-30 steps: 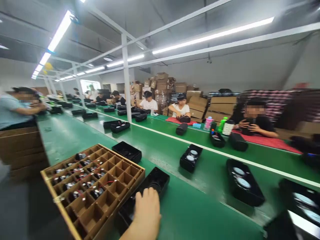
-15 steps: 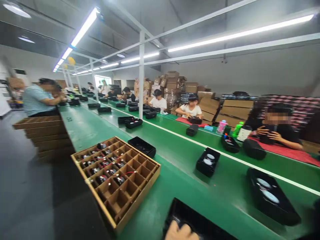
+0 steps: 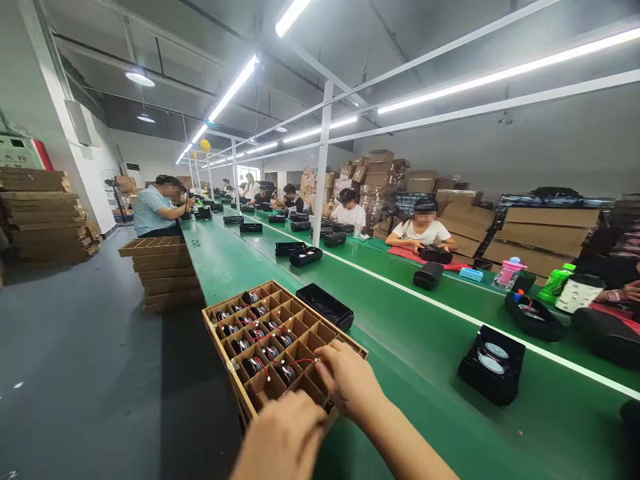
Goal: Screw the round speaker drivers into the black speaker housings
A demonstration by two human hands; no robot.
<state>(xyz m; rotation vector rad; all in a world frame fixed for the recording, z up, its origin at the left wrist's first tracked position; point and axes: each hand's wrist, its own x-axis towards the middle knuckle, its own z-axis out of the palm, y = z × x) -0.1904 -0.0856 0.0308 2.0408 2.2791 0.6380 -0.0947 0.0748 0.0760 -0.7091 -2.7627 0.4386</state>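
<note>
Both bare hands are at the divided cardboard tray, which sits on the green table, its left edge close to the table's left side. Right hand reaches in over the right part of the tray, back upward, fingers bent and partly curled; the fingertips are at the white connector end of a red wire, but whether they grip it cannot be told. Left hand is over the near end of the tray, blurred, fingers curled downward; their tips are hidden, so neither opening nor contents can be read. The speaker drivers, dark and round with red leads, stand in the tray's compartments, grouped toward its left and far side; the nearest of them lies just left of the right fingertips. An open black housing is just beside the tray's far right side. Farther right, another black housing holds two pale discs, well apart from the tray. Across the table, a co-worker in a white top has both hands on a dark object over a red cloth. Near that place: a small blue box, a pink bottle and a green bottle.
</note>
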